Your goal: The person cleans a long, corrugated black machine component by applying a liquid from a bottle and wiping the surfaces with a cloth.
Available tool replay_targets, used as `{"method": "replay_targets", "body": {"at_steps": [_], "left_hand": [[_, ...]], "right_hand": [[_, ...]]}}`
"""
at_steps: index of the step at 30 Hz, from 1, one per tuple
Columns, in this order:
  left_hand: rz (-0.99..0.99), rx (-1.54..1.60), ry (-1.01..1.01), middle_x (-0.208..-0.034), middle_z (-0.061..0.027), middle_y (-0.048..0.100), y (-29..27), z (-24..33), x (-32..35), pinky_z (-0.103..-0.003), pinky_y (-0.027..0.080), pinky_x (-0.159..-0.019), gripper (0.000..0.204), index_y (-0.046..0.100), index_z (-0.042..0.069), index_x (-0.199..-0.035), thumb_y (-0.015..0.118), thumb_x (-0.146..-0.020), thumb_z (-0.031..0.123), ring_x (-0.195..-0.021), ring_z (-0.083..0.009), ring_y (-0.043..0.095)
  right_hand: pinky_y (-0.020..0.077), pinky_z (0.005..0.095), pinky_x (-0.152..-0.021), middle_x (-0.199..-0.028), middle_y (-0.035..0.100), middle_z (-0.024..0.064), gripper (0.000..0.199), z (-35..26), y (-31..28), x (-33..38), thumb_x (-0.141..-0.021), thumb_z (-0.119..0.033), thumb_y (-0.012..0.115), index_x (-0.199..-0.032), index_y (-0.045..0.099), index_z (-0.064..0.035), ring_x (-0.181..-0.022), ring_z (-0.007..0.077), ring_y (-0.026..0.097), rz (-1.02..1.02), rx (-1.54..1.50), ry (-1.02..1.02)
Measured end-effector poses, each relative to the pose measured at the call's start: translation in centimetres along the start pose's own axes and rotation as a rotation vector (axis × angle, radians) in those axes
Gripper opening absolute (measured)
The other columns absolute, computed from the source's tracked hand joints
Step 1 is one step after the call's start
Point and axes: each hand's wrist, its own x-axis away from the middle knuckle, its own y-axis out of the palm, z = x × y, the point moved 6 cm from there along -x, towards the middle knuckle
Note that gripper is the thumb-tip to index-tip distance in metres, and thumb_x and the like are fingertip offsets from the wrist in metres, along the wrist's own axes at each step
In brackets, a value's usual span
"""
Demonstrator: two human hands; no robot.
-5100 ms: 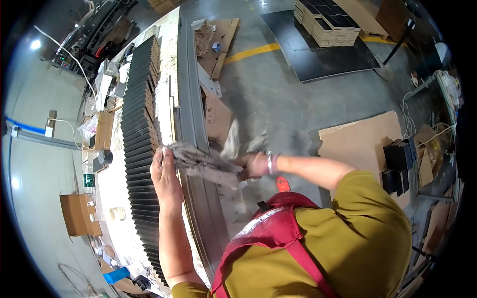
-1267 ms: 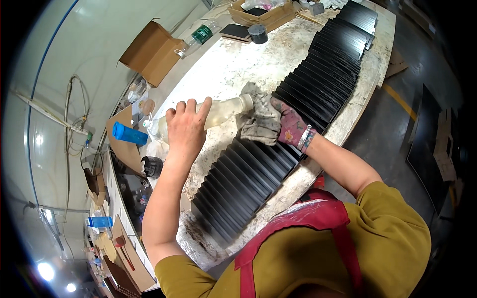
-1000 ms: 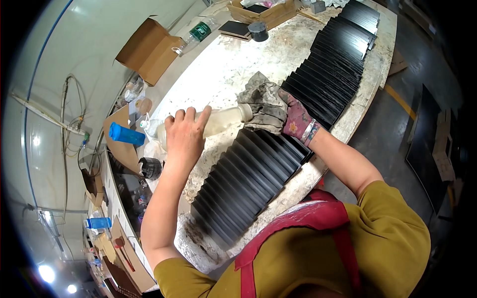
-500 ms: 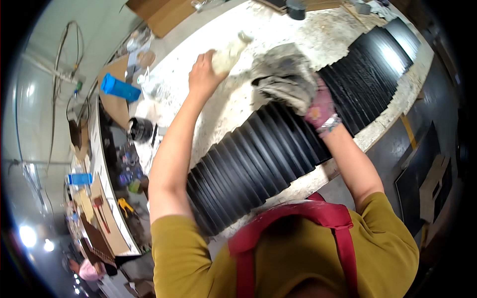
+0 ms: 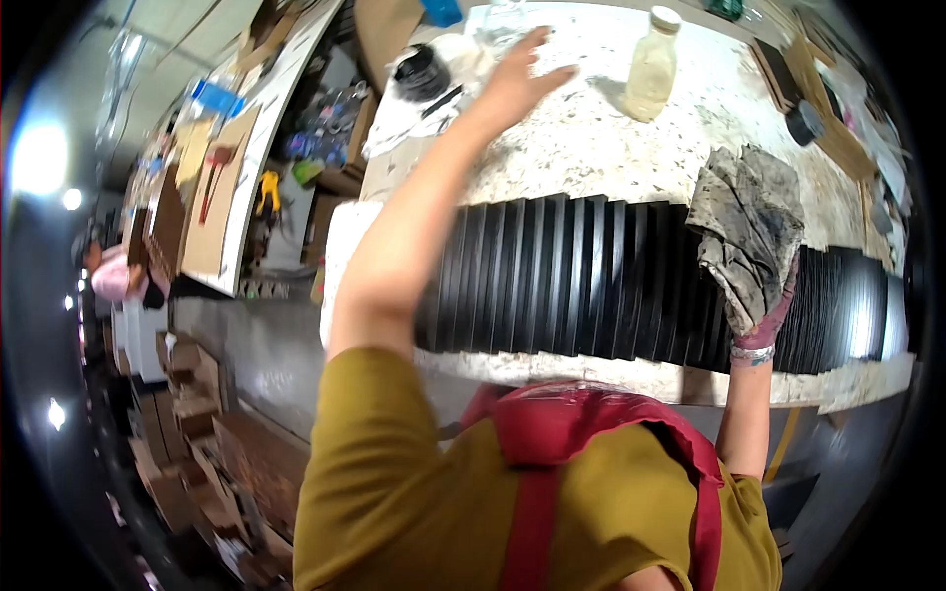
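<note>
My bare left hand (image 5: 519,84) hovers over the far left of the white table (image 5: 552,148), its fingers apart and holding nothing. Just beyond its fingertips is a clear plastic container (image 5: 501,25), partly cut off by the picture's edge. To the right of this hand, a capped clear bottle (image 5: 652,74) with pale yellowish contents stands on the table. My right hand (image 5: 767,330), in a mauve glove, is closed on a grey, black-stained rag (image 5: 754,227). The rag lies over a long row of overlapping flat black strips (image 5: 562,281). My left forearm crosses above the row's left end.
A black round container (image 5: 421,74) sits on white cloth at the table's left. A small dark cylinder (image 5: 804,123) stands far right. Left is another bench (image 5: 222,236) with a blue item and a red-handled tool. Cardboard boxes (image 5: 187,384) crowd the floor, and a person in pink (image 5: 118,276) is beyond.
My left hand has let go of the bottle, now upright, and moved left of it. My right hand still holds the rag over the strips. The view has turned leftward.
</note>
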Motion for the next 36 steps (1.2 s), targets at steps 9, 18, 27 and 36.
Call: {"method": "replay_targets", "body": {"at_steps": [9, 18, 27, 36], "left_hand": [[0.275, -0.323, -0.394, -0.143, -0.0214, 0.043, -3.9, 1.0, 39.4, -0.041, 0.034, -0.11, 0.092, 0.03, 0.001, -0.146, 0.082, -0.074, 0.025, -0.133, -0.0341, 0.043], [0.474, -0.522, -0.47, -0.143, -0.0089, 0.046, -0.7, -2.5, 41.7, -0.047, 0.029, -0.109, 0.086, 0.047, 0.007, -0.137, 0.086, -0.061, 0.02, -0.133, -0.03, 0.041], [0.501, -0.556, -0.483, -0.142, -0.0168, 0.044, 0.8, -5.1, 44.2, -0.05, 0.031, -0.105, 0.074, 0.049, 0.001, -0.133, 0.078, -0.073, 0.034, -0.128, -0.037, 0.043], [0.524, -0.416, -0.446, -0.145, -0.0094, 0.043, -1.4, -2.8, 41.9, -0.043, 0.03, -0.11, 0.091, 0.044, 0.004, -0.138, 0.086, -0.057, 0.012, -0.133, -0.0308, 0.04]], "right_hand": [[0.0552, 0.0268, -0.075, -0.107, 0.067, 0.0118, 0.046, 14.4, 17.5, -8.4, -0.092, -0.033, 0.063, -0.126, 0.054, -0.0027, -0.091, 0.013, 0.066, -0.348, 1.026, 0.47], [0.0456, 0.0394, -0.099, -0.122, 0.061, 0.0086, 0.036, 35.7, 17.4, -7.8, -0.081, -0.021, 0.063, -0.117, 0.063, -0.0146, -0.119, 0.0285, 0.056, -1.706, 1.758, -0.316], [0.0475, 0.0454, -0.094, -0.118, 0.063, 0.0069, 0.043, 36.5, 21.4, -2.5, -0.075, -0.017, 0.068, -0.118, 0.062, -0.0171, -0.112, 0.0299, 0.059, -1.809, 1.676, -0.157], [0.0518, 0.0308, -0.08, -0.109, 0.065, 0.0106, 0.04, 34.3, 13.9, -16.7, -0.085, -0.017, 0.068, -0.124, 0.06, -0.0106, -0.093, 0.024, 0.064, -1.026, 1.674, 0.2]]}}
